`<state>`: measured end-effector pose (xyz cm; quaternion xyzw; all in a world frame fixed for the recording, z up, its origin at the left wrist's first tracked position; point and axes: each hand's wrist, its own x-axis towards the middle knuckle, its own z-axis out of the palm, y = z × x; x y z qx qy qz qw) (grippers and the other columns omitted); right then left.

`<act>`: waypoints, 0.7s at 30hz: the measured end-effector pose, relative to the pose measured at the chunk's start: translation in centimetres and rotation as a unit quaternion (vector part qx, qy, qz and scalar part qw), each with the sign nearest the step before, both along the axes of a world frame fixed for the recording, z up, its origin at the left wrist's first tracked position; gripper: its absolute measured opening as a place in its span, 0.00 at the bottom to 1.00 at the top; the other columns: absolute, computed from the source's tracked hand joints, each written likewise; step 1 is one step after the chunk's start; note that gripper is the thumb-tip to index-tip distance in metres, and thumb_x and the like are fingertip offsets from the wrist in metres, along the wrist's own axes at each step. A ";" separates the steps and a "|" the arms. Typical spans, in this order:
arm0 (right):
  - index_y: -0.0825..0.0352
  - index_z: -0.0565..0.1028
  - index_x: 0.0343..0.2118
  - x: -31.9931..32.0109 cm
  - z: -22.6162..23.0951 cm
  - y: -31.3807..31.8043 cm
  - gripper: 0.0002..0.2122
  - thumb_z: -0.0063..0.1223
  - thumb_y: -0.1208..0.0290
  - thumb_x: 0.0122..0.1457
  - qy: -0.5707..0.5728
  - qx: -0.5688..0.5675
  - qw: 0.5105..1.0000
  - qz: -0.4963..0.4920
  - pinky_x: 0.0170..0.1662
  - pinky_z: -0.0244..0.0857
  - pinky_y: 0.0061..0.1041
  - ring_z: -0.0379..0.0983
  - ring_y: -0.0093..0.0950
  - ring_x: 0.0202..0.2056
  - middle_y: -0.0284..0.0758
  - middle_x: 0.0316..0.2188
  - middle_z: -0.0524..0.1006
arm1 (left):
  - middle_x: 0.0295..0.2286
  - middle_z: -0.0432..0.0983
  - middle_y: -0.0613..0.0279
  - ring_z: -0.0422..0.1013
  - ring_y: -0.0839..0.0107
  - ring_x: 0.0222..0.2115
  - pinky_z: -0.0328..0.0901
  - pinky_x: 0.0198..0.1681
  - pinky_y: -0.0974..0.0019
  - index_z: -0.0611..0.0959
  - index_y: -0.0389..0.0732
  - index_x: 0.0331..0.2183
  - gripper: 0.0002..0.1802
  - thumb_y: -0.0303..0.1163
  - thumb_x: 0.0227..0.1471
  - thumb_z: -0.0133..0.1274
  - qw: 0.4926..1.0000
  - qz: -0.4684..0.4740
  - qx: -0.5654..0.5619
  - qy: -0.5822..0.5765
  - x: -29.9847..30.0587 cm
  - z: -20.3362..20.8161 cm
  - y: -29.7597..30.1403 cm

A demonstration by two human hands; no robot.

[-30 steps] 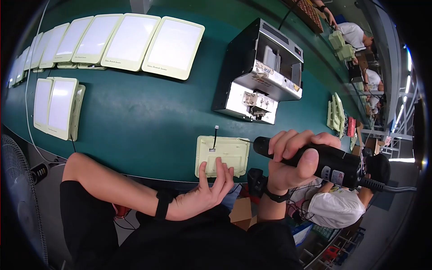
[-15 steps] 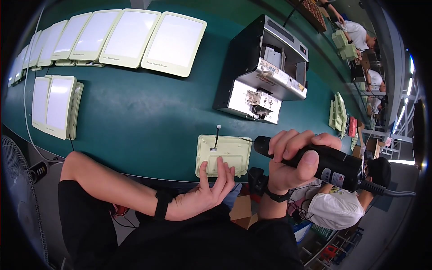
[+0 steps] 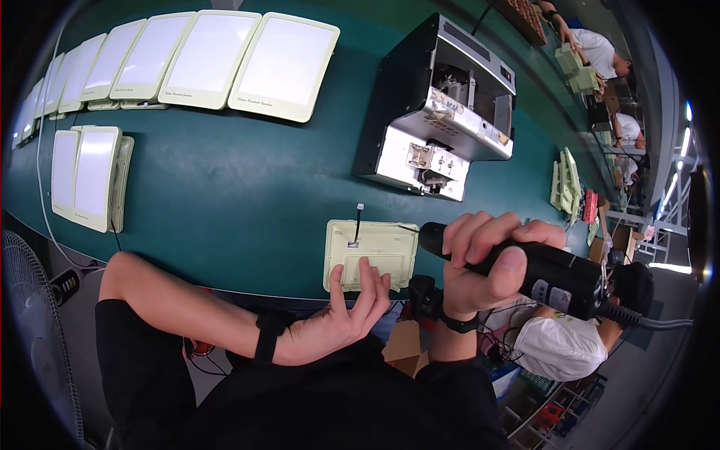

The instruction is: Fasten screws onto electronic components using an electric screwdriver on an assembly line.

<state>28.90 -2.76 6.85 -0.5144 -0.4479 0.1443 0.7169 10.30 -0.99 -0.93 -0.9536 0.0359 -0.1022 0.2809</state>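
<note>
Okay, so the pale green panel [image 3: 390, 255] is lying flat on the dark green table [image 3: 217, 187], just on the near side of the black-and-silver machine [image 3: 442, 109] and a bit to its left. A short black wire [image 3: 358, 225] with a white plug sticks up out of a slot in it, reaching past the edge that faces the machine.

Left hand [image 3: 352, 319] is loosely open, fingers apart, with fingertips laid over the panel edge farthest from the machine. Right hand [image 3: 487, 259] is wrapped tight around a black power driver [image 3: 570, 274], nearer me than the machine and off to its right. Its thin bit points at the panel corner nearest the machine's right side; can't tell if it's actually touching.

Further out, left of the machine there's a long row of white-faced panels [image 3: 285, 64], plus a smaller bunch of similar panels [image 3: 94, 176] way further left and closer to me. Right of the machine, some pale green parts [image 3: 566, 184] stand in a group.
</note>
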 end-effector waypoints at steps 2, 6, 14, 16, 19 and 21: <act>0.59 0.61 0.45 0.0 -0.3 0.0 0.15 0.53 0.60 0.64 0.002 0.003 1.000 0.004 0.18 0.60 0.29 0.57 0.23 0.13 0.31 0.17 0.63 | 0.43 0.74 0.55 0.76 0.54 0.50 0.74 0.46 0.39 0.79 0.34 0.54 0.28 0.36 0.53 0.47 1.000 0.000 0.004 -0.002 0.0 0.1 0.1; 0.60 0.60 0.44 0.2 -0.3 0.0 0.15 0.53 0.60 0.64 0.007 -0.001 1.000 -0.013 0.18 0.60 0.29 0.58 0.23 0.13 0.31 0.17 0.63 | 0.43 0.74 0.55 0.76 0.54 0.50 0.74 0.46 0.39 0.78 0.35 0.54 0.28 0.36 0.54 0.47 1.000 -0.003 0.010 0.001 0.1 0.1 0.1; 0.60 0.61 0.45 0.5 -0.5 0.1 0.15 0.52 0.60 0.64 -0.003 0.014 0.999 0.037 0.19 0.61 0.29 0.58 0.24 0.13 0.31 0.18 0.63 | 0.44 0.75 0.54 0.75 0.53 0.50 0.74 0.47 0.40 0.78 0.34 0.55 0.29 0.38 0.54 0.47 1.000 0.012 -0.006 -0.011 0.1 0.1 0.3; 0.60 0.62 0.45 0.5 0.8 0.5 0.14 0.52 0.61 0.64 -0.015 0.040 0.998 0.045 0.19 0.60 0.29 0.58 0.23 0.13 0.31 0.18 0.64 | 0.45 0.74 0.52 0.74 0.50 0.51 0.74 0.47 0.39 0.77 0.33 0.55 0.30 0.40 0.54 0.47 0.999 0.022 -0.042 0.001 0.7 0.2 1.0; 0.61 0.64 0.45 0.2 3.5 1.2 0.13 0.52 0.62 0.64 -0.036 0.087 0.994 0.053 0.19 0.60 0.28 0.57 0.23 0.13 0.31 0.18 0.64 | 0.46 0.73 0.51 0.73 0.48 0.52 0.74 0.47 0.39 0.76 0.32 0.55 0.31 0.41 0.55 0.47 0.998 0.031 -0.057 0.003 1.1 0.2 1.2; 0.62 0.66 0.45 0.5 5.1 2.9 0.12 0.51 0.64 0.65 -0.040 0.130 0.990 0.020 0.19 0.59 0.28 0.57 0.22 0.13 0.32 0.18 0.65 | 0.47 0.72 0.50 0.72 0.47 0.53 0.74 0.48 0.40 0.76 0.32 0.56 0.32 0.42 0.55 0.47 0.998 0.035 -0.052 -0.002 1.2 -0.1 1.2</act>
